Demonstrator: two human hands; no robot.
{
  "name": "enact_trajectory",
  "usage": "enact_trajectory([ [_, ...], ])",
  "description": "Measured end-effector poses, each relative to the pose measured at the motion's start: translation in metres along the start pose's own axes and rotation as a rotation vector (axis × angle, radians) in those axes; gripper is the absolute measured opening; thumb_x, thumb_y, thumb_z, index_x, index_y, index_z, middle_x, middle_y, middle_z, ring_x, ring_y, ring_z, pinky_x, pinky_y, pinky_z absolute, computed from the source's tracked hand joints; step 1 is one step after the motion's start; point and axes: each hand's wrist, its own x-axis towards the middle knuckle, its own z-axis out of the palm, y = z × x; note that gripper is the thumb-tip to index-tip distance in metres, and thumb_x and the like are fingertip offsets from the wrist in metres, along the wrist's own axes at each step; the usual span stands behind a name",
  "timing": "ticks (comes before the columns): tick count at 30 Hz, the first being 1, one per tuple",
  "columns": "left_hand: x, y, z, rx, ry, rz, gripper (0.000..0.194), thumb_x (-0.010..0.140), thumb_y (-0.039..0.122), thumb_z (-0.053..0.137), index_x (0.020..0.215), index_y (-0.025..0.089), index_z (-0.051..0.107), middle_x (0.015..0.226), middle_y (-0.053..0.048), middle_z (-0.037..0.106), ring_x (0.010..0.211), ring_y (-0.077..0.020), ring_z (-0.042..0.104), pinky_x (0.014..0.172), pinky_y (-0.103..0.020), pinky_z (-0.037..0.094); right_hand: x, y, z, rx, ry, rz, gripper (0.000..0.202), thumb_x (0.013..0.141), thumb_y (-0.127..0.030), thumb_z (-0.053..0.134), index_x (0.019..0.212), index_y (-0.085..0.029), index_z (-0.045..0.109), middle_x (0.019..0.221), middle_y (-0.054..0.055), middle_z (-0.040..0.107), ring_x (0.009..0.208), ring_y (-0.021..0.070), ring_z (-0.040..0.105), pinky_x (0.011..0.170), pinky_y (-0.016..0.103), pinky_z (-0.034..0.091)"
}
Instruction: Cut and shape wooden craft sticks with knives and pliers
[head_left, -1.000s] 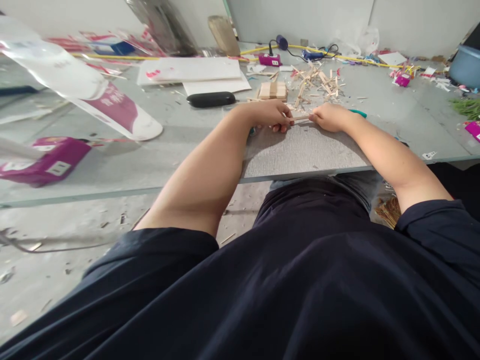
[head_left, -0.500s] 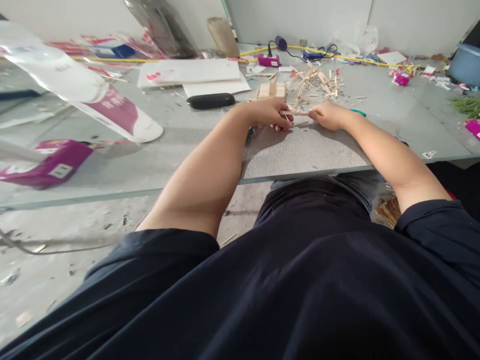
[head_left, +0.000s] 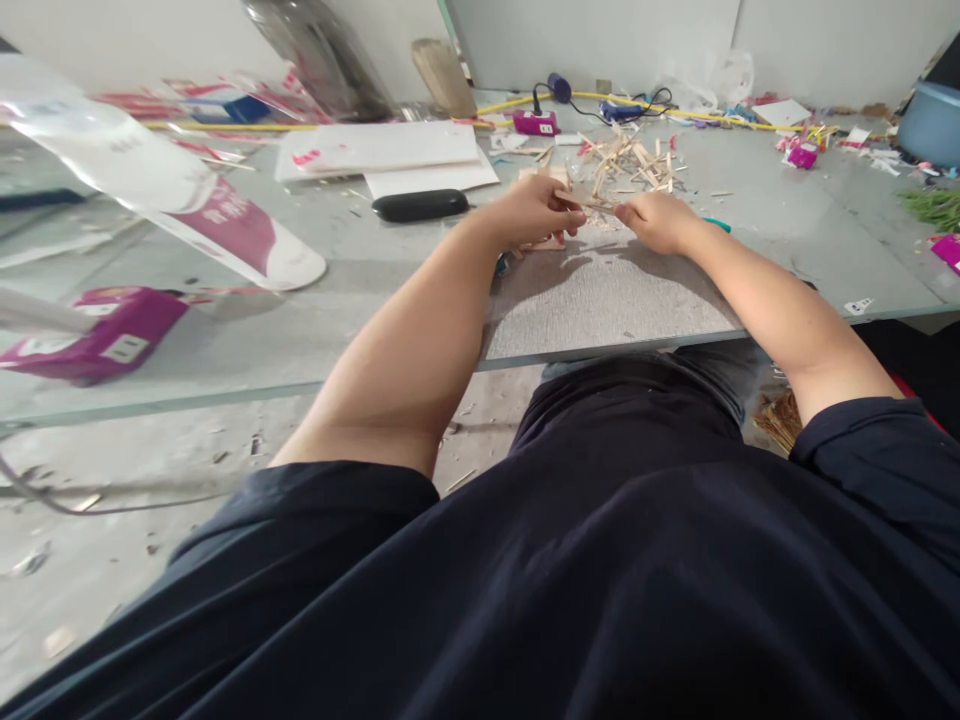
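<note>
A thin wooden craft stick (head_left: 592,205) spans the gap between my two hands, just above the table. My left hand (head_left: 531,212) is closed on its left end, and my right hand (head_left: 654,222) pinches the right end. The stick slopes slightly down toward the right. Beneath and behind my left hand lies a flat piece of joined wooden sticks (head_left: 553,176), partly covered by the hand. Just beyond both hands spreads a loose pile of broken wooden sticks (head_left: 626,158). A grey textured board (head_left: 600,310) lies under my forearms at the table edge.
On the left, a black case (head_left: 420,205) rests before white sheets (head_left: 382,150). Farther left are a purple power strip (head_left: 124,335) and a white-and-maroon package (head_left: 240,230). A yellow cord (head_left: 712,117) runs along the back; a blue tub (head_left: 930,125) stands at far right.
Both hands have shifted slightly up and away from me with the stick, which now tilts more. More of the flat wooden piece shows below my left hand.
</note>
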Motion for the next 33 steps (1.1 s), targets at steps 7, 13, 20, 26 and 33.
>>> enact_trajectory([
  [7,0.009,0.001,0.016,-0.228,0.217,-0.018,0.026,0.083,0.021,0.089,0.104,0.022,0.075,0.104,-0.007,0.082,0.089,-0.0189,0.075,0.085,-0.037,0.059,-0.001,-0.004,0.001,0.097,0.036,-0.059,0.085,0.124,-0.07,0.009,0.126,-0.02,0.077,0.126,0.014,0.082,0.115,0.0287,0.071,0.107,0.038,0.053],
  [13,0.01,0.013,0.04,-0.273,0.287,0.058,0.016,0.101,0.032,0.083,0.111,0.021,0.078,0.105,-0.01,0.087,0.097,-0.0194,0.081,0.081,-0.03,0.061,-0.003,-0.008,0.004,0.169,0.075,-0.117,0.074,0.128,-0.06,0.014,0.128,-0.019,0.076,0.125,0.012,0.082,0.117,0.0266,0.074,0.105,0.036,0.054],
  [20,0.018,0.013,0.058,-0.367,0.361,0.133,0.01,0.107,0.022,0.079,0.098,0.019,0.076,0.088,-0.005,0.083,0.07,-0.0115,0.073,0.071,-0.026,0.057,0.018,0.008,0.026,0.358,0.147,-0.223,0.081,0.122,-0.079,0.016,0.118,-0.019,0.071,0.115,0.012,0.077,0.111,0.0259,0.07,0.106,0.037,0.054],
  [26,0.027,0.006,0.063,-0.414,0.362,0.155,0.007,0.104,0.014,0.075,0.101,0.019,0.078,0.082,-0.003,0.082,0.064,-0.0104,0.07,0.066,-0.023,0.058,0.028,0.015,0.04,0.52,0.18,-0.376,0.09,0.112,-0.097,0.018,0.102,-0.021,0.065,0.102,0.01,0.07,0.103,0.0247,0.066,0.102,0.039,0.055],
  [33,0.027,0.007,0.064,-0.392,0.344,0.15,0.009,0.105,0.012,0.071,0.104,0.018,0.078,0.089,-0.005,0.086,0.064,-0.0099,0.071,0.065,-0.022,0.059,0.024,0.014,0.038,0.542,0.151,-0.353,0.073,0.119,-0.085,0.027,0.099,-0.023,0.059,0.096,0.007,0.065,0.099,0.0233,0.061,0.1,0.038,0.053],
])
